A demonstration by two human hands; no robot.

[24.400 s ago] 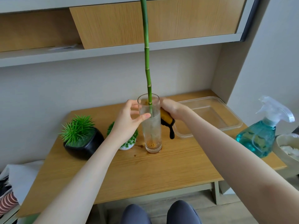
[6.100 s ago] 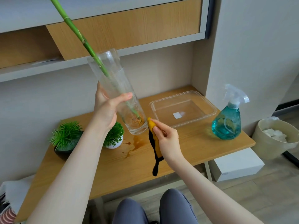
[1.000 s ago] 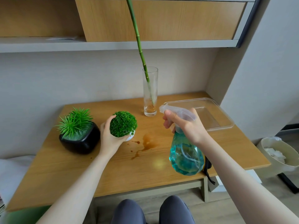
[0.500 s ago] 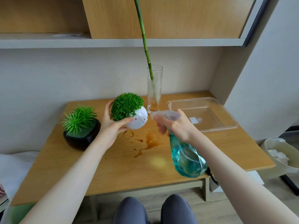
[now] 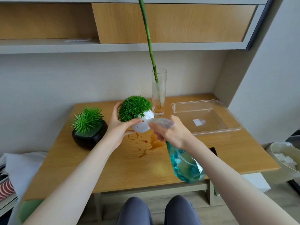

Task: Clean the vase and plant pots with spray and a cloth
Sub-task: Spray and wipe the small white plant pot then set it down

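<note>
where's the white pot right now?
Head view, centre: the white pot is held tilted above the table in the left hand, just in front of the glass vase, with the spray bottle nozzle beside it.

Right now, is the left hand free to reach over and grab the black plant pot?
Probably not yet. The left hand is gripping the white plant pot, lifted off the table. The black plant pot sits just to its left with nothing between, so only the occupied grip stops it.
</note>
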